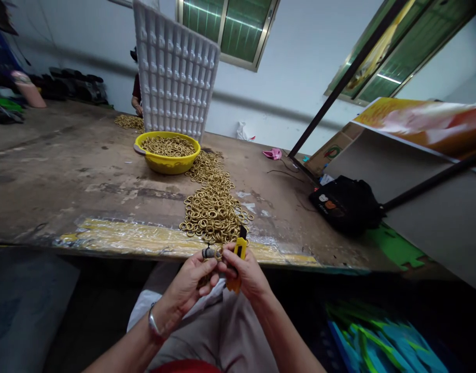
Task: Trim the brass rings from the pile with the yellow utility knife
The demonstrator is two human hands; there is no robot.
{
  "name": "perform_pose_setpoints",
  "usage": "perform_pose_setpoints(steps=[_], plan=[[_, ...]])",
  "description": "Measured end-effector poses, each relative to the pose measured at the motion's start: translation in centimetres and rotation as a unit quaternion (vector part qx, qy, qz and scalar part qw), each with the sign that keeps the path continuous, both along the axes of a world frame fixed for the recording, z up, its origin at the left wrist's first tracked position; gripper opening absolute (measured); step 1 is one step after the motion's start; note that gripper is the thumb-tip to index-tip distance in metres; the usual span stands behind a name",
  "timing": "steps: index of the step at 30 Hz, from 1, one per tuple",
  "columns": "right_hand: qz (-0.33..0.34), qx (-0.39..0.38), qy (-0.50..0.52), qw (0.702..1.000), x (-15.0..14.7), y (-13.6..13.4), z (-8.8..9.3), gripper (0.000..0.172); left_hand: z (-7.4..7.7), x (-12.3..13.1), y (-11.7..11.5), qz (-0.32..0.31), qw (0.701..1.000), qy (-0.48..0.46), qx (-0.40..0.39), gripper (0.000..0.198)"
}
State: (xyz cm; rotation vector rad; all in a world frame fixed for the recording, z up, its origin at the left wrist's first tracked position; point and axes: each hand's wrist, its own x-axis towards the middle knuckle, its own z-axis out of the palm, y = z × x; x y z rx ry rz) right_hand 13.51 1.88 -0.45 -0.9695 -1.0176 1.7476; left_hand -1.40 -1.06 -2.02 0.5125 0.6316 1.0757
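Note:
Just in front of the table edge my two hands come together. Several brass-coloured rings (203,280) sit in my left hand (189,285), which is closed around them; grey tape covers one of its fingers. Between the fingertips of both hands is a single ring (218,253). My right hand (249,272) grips a yellow utility knife (240,248), its dark tip pointing up and away from me. Directly beyond, a heap of brass-coloured rings (212,210) spreads over the wooden table (86,181).
A yellow basin (170,165) full of rings stands behind the heap. A ribbed white panel (176,77) rises behind it, partly hiding a person (137,98) beside more rings. At right are a black bag (347,204) and slanted dark bars (339,88). Clear tape covers the table edge.

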Motion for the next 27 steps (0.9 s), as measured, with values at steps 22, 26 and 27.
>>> perform_pose_setpoints(steps=[22,26,27], plan=[[0.018,0.327,-0.67,0.667,1.4,-2.1,1.2,0.026,2.4,-0.7,-0.8,0.035,0.953,0.266,0.139,0.027],[-0.047,0.229,-0.732,0.64,3.9,1.3,0.1,0.018,4.0,-1.3,-1.7,0.03,0.914,0.34,0.22,0.022],[-0.06,0.222,-0.733,0.64,4.7,2.3,0.0,0.017,4.1,-1.3,-1.8,0.018,0.914,0.339,0.222,0.023]])
